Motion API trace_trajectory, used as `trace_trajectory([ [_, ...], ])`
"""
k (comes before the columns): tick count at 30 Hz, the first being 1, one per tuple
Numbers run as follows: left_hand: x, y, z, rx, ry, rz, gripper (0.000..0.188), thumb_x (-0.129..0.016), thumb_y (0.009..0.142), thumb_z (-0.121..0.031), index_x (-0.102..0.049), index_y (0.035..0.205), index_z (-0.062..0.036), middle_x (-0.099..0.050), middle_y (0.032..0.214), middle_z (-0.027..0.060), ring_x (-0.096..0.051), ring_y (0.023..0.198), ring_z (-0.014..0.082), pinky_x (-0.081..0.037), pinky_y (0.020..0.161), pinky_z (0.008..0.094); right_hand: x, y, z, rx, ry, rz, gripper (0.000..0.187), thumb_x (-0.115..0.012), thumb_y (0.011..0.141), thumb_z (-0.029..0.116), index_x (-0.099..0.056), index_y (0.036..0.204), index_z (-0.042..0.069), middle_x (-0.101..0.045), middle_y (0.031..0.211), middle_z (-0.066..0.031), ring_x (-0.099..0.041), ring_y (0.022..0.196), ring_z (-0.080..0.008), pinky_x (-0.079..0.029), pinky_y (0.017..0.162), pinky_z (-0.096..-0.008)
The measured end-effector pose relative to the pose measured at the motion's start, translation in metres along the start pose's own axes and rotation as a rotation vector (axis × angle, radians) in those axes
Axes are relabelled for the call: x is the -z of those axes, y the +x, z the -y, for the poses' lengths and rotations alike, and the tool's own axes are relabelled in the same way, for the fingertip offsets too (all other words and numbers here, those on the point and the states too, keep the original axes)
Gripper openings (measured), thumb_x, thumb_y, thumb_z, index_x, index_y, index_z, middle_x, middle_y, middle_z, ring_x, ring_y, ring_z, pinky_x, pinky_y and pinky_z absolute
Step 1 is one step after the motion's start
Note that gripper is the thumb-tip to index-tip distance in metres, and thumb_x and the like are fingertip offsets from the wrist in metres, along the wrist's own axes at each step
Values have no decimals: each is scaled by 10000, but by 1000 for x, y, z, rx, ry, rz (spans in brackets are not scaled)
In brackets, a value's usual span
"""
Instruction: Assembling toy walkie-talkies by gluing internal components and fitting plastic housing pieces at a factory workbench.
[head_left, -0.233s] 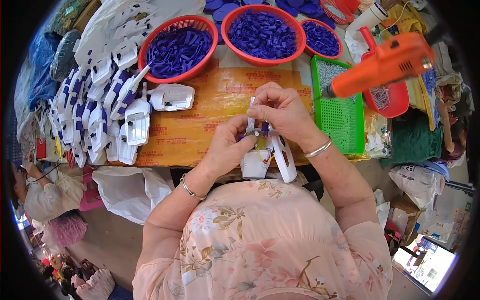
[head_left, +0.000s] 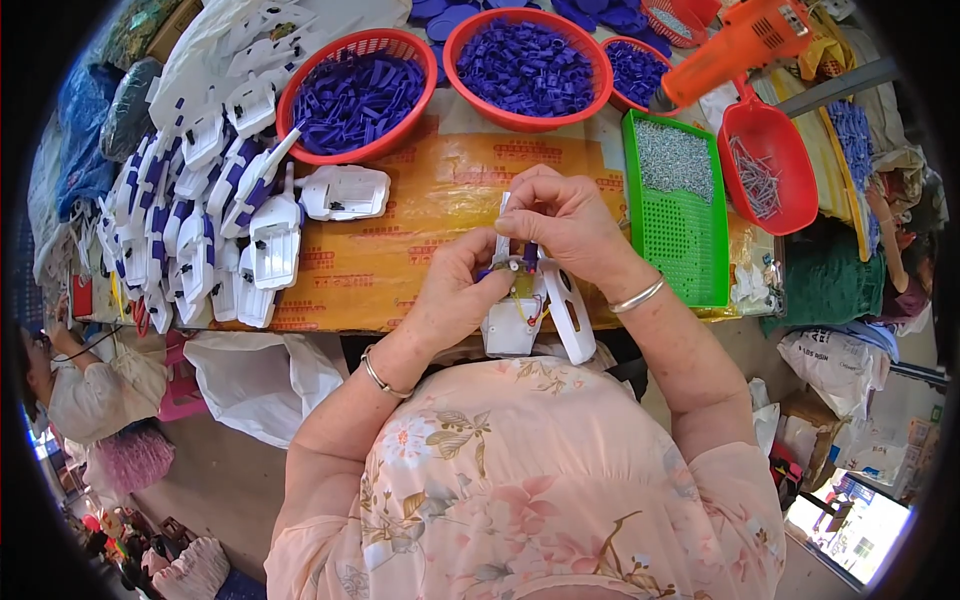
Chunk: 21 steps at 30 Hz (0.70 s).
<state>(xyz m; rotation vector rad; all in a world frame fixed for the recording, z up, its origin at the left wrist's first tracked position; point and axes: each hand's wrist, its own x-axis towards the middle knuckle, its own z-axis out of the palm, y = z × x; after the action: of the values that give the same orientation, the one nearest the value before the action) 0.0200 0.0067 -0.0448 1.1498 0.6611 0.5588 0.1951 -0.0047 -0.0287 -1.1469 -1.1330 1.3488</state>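
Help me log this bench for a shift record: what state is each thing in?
White housing: open, wires exposed
Left hand: closed on the white housing
Right hand: pinching a slim white piece
Left red basket: full of purple parts
Middle red basket: likewise full
Green tray: partly filled with small metal pieces
Red scoop: holding metal pins
Orange power driver: no hand visible on it

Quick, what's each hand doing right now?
Left hand: closed, holding the white housing.
Right hand: closed, pinching a slim white piece.
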Motion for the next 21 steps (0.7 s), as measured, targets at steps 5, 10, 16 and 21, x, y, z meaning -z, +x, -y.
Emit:
trace_trajectory([
  [5,-1,-1,-2,-6,17,-3,307,-502,782,75,-547,1081,22,-613,943,39,-555,869,75,-467,755,234,0,0,2,-14,-29,13,57,-696,787,25,-645,792,2,-533,885,-5,-543,736,-68,-458,656,-210],
  [10,1,0,-4,36,16,3,305,-515,771,80,-553,1067,19,-611,937,32,-554,853,68,-466,753,233,1,3,4,-30,-110,21,66,-697,783,32,-639,775,2,-529,877,-7,-537,733,-64,-449,642,-208],
  [16,10,-1,-5,160,-116,-30,189,-516,834,-75,-623,965,9,-569,780,-30,-483,698,40,-391,610,199,0,3,5,-8,-186,22,64,-693,785,37,-636,776,8,-516,874,-9,-526,718,-62,-439,623,-206],
  [21,15,5,-6,175,-125,-40,233,-502,895,-153,-651,945,18,-557,750,-44,-454,654,31,-354,570,183,-3,4,5,8,-193,40,71,-692,786,45,-628,770,17,-513,856,-6,-516,705,-60,-428,610,-205],
])
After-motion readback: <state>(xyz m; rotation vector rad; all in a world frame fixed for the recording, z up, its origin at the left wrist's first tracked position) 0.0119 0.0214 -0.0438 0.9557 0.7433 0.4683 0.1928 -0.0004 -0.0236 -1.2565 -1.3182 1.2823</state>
